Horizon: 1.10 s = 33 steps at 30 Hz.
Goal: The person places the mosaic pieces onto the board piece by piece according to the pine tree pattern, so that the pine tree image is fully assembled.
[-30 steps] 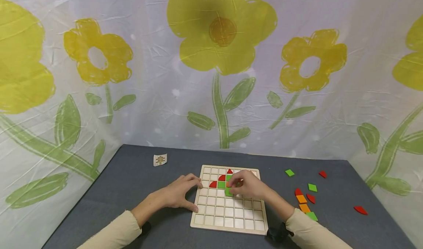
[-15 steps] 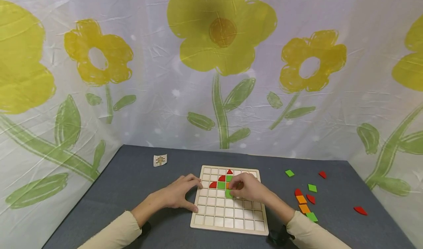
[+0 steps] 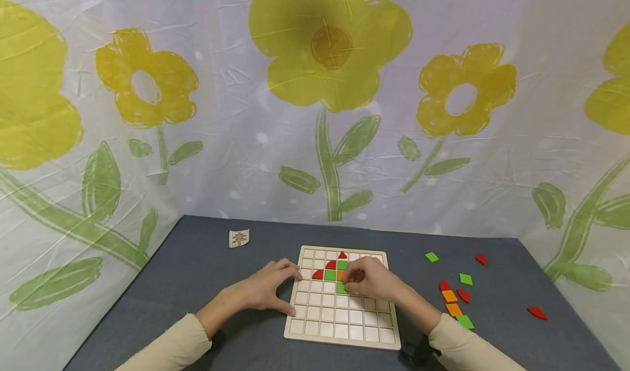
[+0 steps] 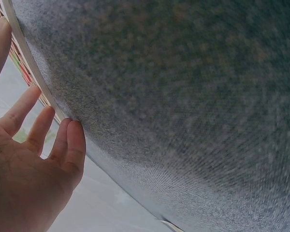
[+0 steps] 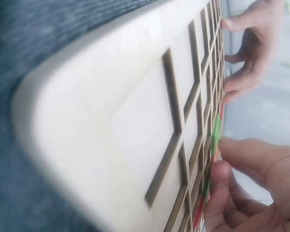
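A light wooden grid board (image 3: 320, 327) lies on the dark table, with red, green and orange flat tiles set in its upper cells. My right hand (image 3: 374, 279) is over the board, fingers bent, its thumb and fingertips at a green square tile (image 3: 342, 288) just below an orange square tile (image 3: 340, 276). The right wrist view has the thumb against that green tile (image 5: 216, 134); the other fingertips partly hide the cells beside it. Fingers spread, my left hand (image 3: 263, 289) rests at the board's left edge; the left wrist view shows its fingertips (image 4: 76, 128) along the rim.
Loose tiles lie right of the board: green squares (image 3: 465, 279), orange squares (image 3: 449, 296) and red curved pieces (image 3: 537, 313). A small patterned card (image 3: 239, 238) is at the back left. A flower-printed cloth (image 3: 236, 141) hangs behind the table.
My right hand has shifted slightly to the right, uncovering more of the orange tile. The green tile below it has moved slightly down and right. My left hand stays put.
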Each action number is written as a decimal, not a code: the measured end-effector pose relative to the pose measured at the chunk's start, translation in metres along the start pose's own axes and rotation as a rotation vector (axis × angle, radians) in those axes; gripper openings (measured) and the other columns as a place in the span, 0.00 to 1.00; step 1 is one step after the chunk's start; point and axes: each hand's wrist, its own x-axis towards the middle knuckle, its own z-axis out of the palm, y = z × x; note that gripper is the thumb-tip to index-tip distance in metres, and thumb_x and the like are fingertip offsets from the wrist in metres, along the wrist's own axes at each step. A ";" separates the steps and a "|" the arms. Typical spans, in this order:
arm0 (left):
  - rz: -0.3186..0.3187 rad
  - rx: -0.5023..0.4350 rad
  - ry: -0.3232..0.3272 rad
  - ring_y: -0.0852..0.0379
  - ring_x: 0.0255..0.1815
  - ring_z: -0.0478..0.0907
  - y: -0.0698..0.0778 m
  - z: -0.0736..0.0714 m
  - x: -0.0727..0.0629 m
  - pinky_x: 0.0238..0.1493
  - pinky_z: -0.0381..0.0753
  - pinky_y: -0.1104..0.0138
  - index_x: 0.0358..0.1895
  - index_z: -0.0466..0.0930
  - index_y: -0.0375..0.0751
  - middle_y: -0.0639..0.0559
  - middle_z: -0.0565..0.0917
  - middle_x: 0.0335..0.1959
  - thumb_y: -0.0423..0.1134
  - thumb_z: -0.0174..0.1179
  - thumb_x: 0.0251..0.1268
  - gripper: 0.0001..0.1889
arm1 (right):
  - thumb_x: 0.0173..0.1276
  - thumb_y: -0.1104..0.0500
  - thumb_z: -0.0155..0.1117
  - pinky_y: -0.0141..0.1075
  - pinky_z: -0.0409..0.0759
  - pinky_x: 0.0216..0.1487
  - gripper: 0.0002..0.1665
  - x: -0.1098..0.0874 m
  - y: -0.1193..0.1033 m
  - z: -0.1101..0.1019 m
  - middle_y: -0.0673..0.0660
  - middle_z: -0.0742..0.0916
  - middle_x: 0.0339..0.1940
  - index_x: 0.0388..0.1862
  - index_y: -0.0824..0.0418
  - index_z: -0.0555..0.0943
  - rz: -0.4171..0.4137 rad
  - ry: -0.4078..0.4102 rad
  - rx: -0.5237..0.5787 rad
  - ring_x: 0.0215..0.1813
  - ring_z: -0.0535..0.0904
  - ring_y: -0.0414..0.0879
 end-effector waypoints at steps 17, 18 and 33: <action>0.000 0.007 -0.006 0.42 0.64 0.66 0.001 -0.001 0.000 0.62 0.68 0.45 0.62 0.76 0.47 0.47 0.69 0.66 0.57 0.78 0.51 0.36 | 0.69 0.64 0.72 0.35 0.79 0.32 0.06 -0.042 0.018 -0.033 0.50 0.86 0.34 0.43 0.63 0.86 0.062 0.046 0.049 0.31 0.79 0.45; 0.000 0.004 -0.007 0.42 0.64 0.66 0.001 -0.001 0.000 0.62 0.68 0.45 0.62 0.76 0.47 0.47 0.69 0.66 0.57 0.78 0.51 0.36 | 0.69 0.64 0.71 0.35 0.78 0.32 0.06 -0.044 0.019 -0.036 0.50 0.86 0.34 0.43 0.63 0.86 0.067 0.052 0.050 0.31 0.79 0.45; 0.007 -0.001 0.000 0.42 0.64 0.67 0.003 -0.002 -0.002 0.62 0.68 0.44 0.62 0.77 0.45 0.46 0.69 0.66 0.56 0.79 0.51 0.36 | 0.69 0.64 0.71 0.37 0.81 0.37 0.08 -0.091 0.040 -0.075 0.53 0.85 0.36 0.44 0.66 0.85 0.112 0.127 0.045 0.35 0.83 0.46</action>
